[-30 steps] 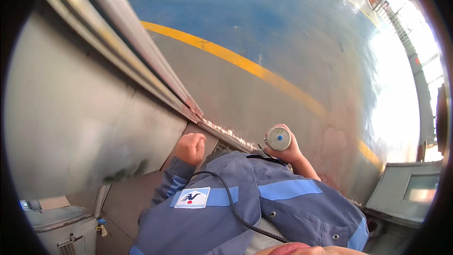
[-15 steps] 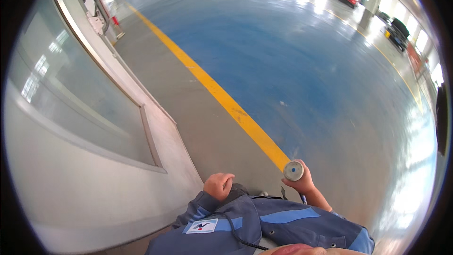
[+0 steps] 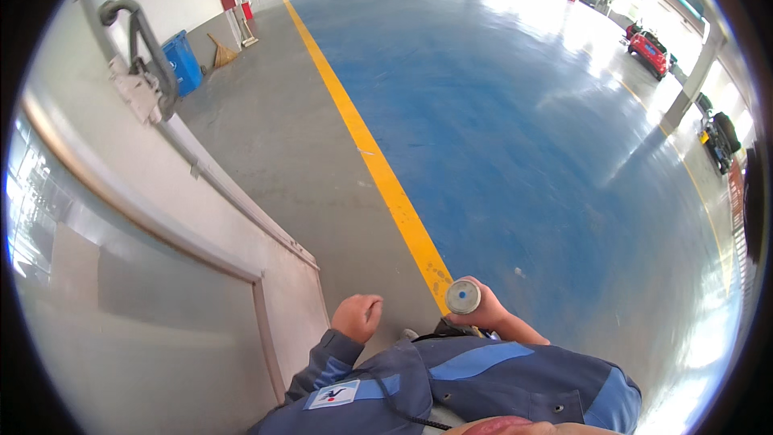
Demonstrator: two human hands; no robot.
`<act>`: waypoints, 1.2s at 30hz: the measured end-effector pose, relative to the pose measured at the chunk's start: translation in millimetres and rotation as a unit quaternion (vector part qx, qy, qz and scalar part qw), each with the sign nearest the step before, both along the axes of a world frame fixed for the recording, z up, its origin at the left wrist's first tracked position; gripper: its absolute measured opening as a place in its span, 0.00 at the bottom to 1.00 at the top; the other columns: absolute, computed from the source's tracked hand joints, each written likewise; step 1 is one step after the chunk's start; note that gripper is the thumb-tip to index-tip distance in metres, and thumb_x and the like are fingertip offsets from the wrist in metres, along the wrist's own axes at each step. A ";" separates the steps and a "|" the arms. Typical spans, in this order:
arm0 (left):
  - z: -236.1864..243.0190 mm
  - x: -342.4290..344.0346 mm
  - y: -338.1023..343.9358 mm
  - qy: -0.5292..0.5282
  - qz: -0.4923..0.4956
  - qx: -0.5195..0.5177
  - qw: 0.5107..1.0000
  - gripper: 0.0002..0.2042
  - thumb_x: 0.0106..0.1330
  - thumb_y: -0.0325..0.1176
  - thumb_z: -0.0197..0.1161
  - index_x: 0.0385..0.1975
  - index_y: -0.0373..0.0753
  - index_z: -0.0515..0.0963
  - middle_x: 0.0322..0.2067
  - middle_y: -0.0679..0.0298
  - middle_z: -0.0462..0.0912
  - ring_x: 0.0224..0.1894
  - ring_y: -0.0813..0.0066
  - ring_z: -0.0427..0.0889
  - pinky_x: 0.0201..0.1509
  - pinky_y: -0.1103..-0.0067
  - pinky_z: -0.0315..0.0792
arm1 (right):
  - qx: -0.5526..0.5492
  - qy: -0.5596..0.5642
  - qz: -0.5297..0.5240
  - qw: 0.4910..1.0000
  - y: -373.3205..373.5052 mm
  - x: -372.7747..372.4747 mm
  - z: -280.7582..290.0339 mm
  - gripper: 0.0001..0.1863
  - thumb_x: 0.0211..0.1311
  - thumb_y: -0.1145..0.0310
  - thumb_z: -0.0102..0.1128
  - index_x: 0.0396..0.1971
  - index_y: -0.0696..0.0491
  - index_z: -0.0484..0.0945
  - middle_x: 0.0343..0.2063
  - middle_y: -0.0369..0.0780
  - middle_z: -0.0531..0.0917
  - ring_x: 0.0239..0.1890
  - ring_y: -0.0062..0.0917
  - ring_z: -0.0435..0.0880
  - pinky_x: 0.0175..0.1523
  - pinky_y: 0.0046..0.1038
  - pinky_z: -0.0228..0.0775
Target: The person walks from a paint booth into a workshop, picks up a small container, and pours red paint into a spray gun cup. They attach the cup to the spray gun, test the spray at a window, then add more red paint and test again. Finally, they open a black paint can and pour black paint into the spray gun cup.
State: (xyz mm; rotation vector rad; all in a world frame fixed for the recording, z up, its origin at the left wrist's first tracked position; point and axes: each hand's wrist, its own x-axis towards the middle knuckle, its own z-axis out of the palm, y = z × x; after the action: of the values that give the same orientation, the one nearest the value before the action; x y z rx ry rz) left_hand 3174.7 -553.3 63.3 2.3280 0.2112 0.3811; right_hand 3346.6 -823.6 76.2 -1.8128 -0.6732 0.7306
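In the head view, my left hand (image 3: 358, 318) is curled into a fist beside the white door (image 3: 286, 298), with no object showing in it. My right hand (image 3: 488, 308) grips a cylinder (image 3: 463, 296) with a pale grey round top and a blue dot at its centre, held in front of my body over the yellow floor line (image 3: 386, 185). The door has a glazed panel (image 3: 145, 290) and, higher up, a grey curved metal fitting (image 3: 137, 48).
A blue bin (image 3: 181, 64) and a straw broom (image 3: 224, 52) stand along the left wall. The painted blue floor (image 3: 515, 137) stretches ahead. On the right are pillars (image 3: 688, 93), a red car (image 3: 648, 52) and a dark vehicle (image 3: 721, 141).
My view has swung left and up, bringing the bin, broom and far wall in. The door frame has slid past on my left. Both hands keep their holds.
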 end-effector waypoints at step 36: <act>63.6 426.7 959.3 -0.187 0.148 0.056 0.970 0.11 0.48 0.30 0.69 0.33 0.41 0.84 0.37 0.63 0.82 0.41 0.61 0.77 0.46 0.69 0.76 | 0.101 0.156 0.451 0.873 1178.9 431.4 -54.6 0.24 0.54 0.68 0.71 0.52 0.50 0.76 0.51 0.40 0.80 0.56 0.28 0.78 0.58 0.31 0.73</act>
State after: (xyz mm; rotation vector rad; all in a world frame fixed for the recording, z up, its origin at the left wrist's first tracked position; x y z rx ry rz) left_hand 3601.5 406.0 126.9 2.2840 0.3593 0.9918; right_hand 3778.0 355.3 21.6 -1.0785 -1.3359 1.4593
